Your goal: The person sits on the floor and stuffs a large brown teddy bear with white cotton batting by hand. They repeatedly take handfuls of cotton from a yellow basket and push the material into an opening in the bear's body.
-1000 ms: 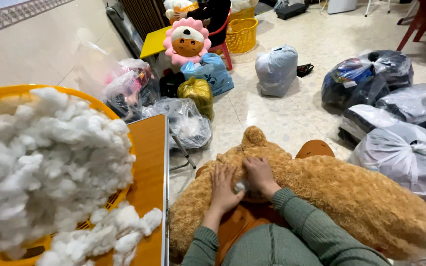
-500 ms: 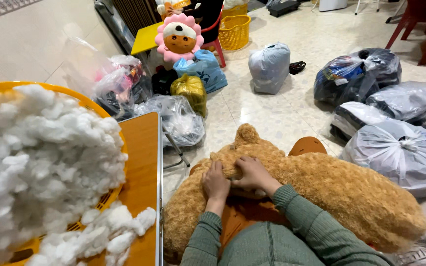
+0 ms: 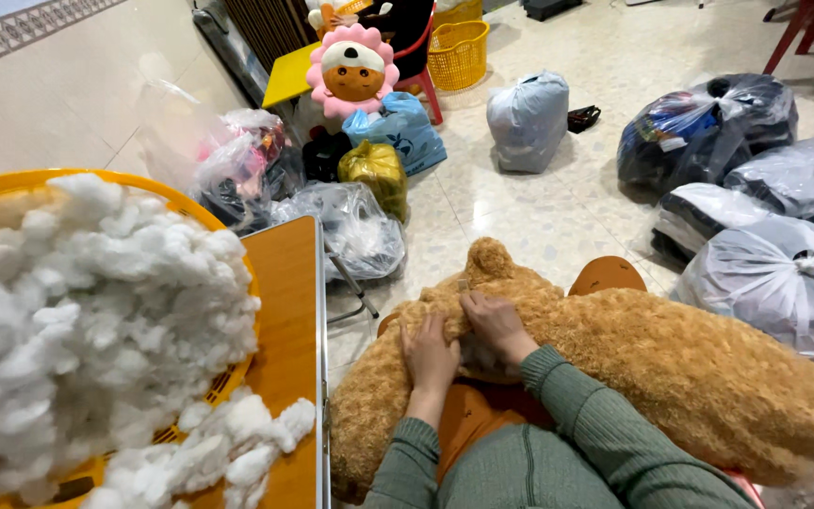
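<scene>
The brown plush bear (image 3: 633, 377) lay across the person's lap, its lower end cut off at the frame's right edge. Both hands sat close together on its back: the left hand (image 3: 429, 353) pressed flat into the fur, the right hand (image 3: 494, 323) pinching at a seam whose opening was hard to make out. White stuffing (image 3: 77, 311) heaped in a yellow basket (image 3: 228, 377) covered the counter's (image 3: 284, 320) left part. Tied grey plastic bags (image 3: 784, 283) crowded the floor to the right.
</scene>
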